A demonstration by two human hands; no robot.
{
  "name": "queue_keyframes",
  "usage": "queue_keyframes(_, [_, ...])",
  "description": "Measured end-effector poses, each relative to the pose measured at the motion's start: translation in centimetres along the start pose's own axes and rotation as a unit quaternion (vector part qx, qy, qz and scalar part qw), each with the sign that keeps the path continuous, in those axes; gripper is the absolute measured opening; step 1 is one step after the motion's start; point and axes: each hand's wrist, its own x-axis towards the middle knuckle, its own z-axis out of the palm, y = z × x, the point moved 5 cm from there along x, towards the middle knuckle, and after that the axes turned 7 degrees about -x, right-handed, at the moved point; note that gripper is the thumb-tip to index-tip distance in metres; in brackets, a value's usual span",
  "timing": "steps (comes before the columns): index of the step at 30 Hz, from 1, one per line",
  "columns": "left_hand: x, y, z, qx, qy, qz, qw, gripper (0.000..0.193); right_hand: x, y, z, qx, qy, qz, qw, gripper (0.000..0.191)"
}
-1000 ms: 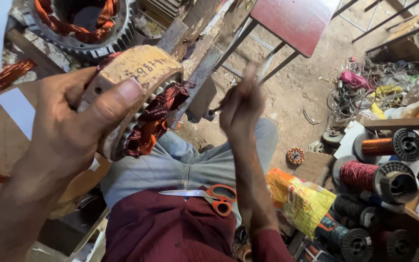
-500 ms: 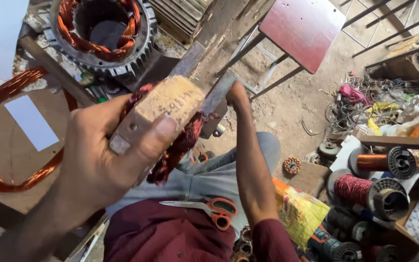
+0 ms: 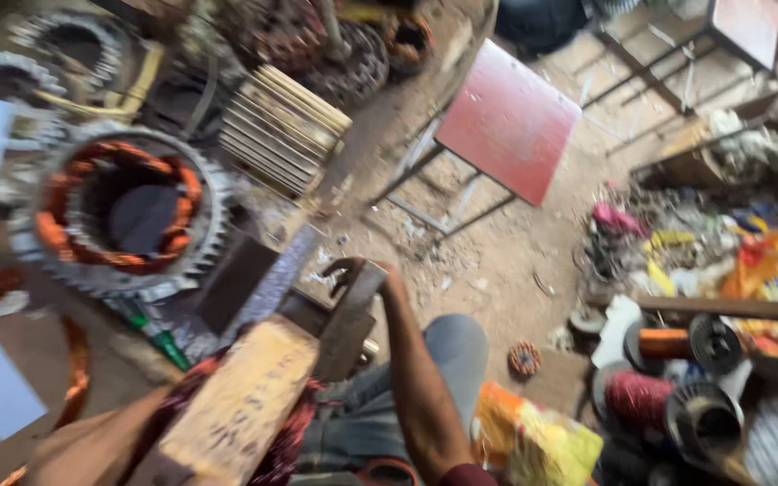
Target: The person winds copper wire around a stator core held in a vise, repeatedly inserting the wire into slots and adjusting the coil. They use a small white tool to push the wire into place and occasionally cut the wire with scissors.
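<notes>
**Hands shifted low on a coil former as the view swung up over a cluttered workshop floor**

Compared with a second before, the wooden coil former (image 3: pixel 240 405) had dropped from the upper left of the frame to the bottom centre, and the camera had tilted to show more floor. The former, a tan block with dark red wire wound around it, lay tilted. The left hand (image 3: pixel 92 450) was at the bottom left edge against the former, apparently holding it; the picture was too blurred to show how the fingers sat. The right hand (image 3: pixel 357 274), which had been raised with pinched fingers, now reached forward to the centre of the frame, curled over the top of a grey metal bar (image 3: pixel 348 324) standing beside the former. This suggested the winding work had paused while the bar was handled.

Left of the hands, a motor stator (image 3: pixel 128 220) with orange windings crowded close. To the right, wire spools (image 3: pixel 668 396) and a yellow bag (image 3: pixel 533 441) lined the lower right. Open dirt floor (image 3: pixel 497 261) lay ahead, below a red-topped stool (image 3: pixel 506 121).
</notes>
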Motion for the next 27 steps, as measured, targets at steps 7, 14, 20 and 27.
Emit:
queue_keyframes(7, [0.4, -1.8, 0.3, -0.058, -0.008, -0.042, 0.997, 0.038, -3.4, -0.4, 3.5, 0.024, -0.01, -0.035, 0.999, 0.022])
queue_keyframes(14, [1.9, 10.2, 1.4, -0.207, 0.087, -0.064, 0.972, 0.037, -6.0, -2.0, 5.9, 0.16, 0.104, -0.174, 0.966, 0.026])
queue_keyframes(20, [0.6, 4.3, 0.7, -0.321, -0.06, -0.002, 0.945, 0.044, -14.9, -0.1, -0.6, 0.238, 0.374, -0.341, 0.829, 0.028])
queue_keyframes(27, [-0.2, -2.5, -0.9, -0.386, -0.195, 0.064, 0.899, 0.025, -27.6, 2.1, 5.1, -0.003, 0.158, -0.537, 0.828, 0.019])
